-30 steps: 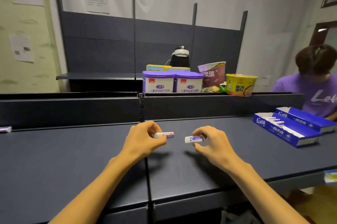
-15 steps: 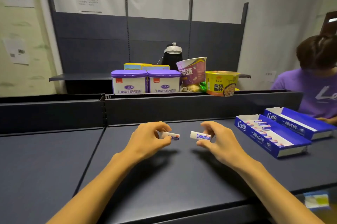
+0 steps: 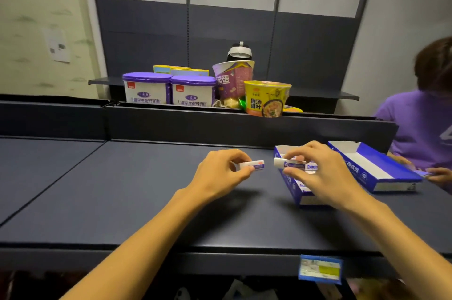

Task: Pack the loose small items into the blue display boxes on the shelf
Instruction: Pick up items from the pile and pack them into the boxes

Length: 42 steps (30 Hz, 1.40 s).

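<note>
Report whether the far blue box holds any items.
Looks empty: the far blue box shows only bare white floor; its right end is cut off by its wall.

Behind the dark back rail [image 3: 244,126]: two purple-lidded white tubs [image 3: 168,89], side by side; a tilted purple paper cup [image 3: 232,79] to their right; a yellow noodle bowl [image 3: 267,98] further right. Behind the tubs, flat yellow boxes [image 3: 181,71]. At the rail's right end, a person in a purple shirt [image 3: 420,128].

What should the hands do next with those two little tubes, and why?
Probably lower the right hand and lay its tube in the nearer blue display box: it hovers over that box already, while the left hand holds its tube beside it.
</note>
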Each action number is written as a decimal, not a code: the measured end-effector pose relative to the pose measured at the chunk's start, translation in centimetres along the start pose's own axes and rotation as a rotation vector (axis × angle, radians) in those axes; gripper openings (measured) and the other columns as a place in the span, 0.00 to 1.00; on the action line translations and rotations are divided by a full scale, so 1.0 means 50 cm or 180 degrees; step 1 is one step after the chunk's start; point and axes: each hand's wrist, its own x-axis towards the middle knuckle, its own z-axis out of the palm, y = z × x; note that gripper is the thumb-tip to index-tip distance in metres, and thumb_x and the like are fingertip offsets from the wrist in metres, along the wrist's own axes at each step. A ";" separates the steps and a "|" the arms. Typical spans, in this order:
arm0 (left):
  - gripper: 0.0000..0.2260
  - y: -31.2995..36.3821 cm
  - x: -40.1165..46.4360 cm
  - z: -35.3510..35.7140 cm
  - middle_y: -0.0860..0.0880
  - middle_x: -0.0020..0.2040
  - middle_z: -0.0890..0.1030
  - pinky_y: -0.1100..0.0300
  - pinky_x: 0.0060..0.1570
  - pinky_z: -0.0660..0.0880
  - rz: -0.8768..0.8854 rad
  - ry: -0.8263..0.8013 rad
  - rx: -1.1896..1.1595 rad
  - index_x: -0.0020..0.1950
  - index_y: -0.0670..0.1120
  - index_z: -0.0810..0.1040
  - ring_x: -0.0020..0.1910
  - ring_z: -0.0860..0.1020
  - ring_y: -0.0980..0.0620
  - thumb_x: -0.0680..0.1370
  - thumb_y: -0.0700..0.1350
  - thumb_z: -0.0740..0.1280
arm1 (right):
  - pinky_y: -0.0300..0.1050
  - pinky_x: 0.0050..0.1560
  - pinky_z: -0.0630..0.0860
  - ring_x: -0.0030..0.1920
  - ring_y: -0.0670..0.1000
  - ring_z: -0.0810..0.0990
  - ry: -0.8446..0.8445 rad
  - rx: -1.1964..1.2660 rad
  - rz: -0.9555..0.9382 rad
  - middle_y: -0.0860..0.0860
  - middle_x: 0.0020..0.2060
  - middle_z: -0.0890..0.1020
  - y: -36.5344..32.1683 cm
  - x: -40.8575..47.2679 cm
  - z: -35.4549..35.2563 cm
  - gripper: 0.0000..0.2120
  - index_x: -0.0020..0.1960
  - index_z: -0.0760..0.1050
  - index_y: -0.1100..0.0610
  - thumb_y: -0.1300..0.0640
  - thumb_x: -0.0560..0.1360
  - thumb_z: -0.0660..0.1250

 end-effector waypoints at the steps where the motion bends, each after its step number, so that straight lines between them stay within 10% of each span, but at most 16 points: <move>1: 0.12 0.011 0.000 0.014 0.58 0.40 0.82 0.52 0.42 0.78 0.0011 -0.0011 0.0024 0.48 0.54 0.82 0.38 0.77 0.57 0.71 0.58 0.66 | 0.47 0.48 0.73 0.49 0.51 0.76 -0.0017 -0.0001 0.0006 0.50 0.48 0.79 0.016 -0.002 -0.011 0.12 0.52 0.80 0.48 0.52 0.69 0.75; 42: 0.11 0.114 0.161 0.244 0.54 0.54 0.81 0.59 0.49 0.76 -0.0474 0.0522 0.0689 0.57 0.51 0.80 0.48 0.75 0.57 0.77 0.52 0.66 | 0.46 0.58 0.69 0.55 0.47 0.72 -0.0870 -0.0651 -0.0223 0.45 0.54 0.79 0.276 0.095 -0.019 0.11 0.54 0.78 0.46 0.45 0.73 0.69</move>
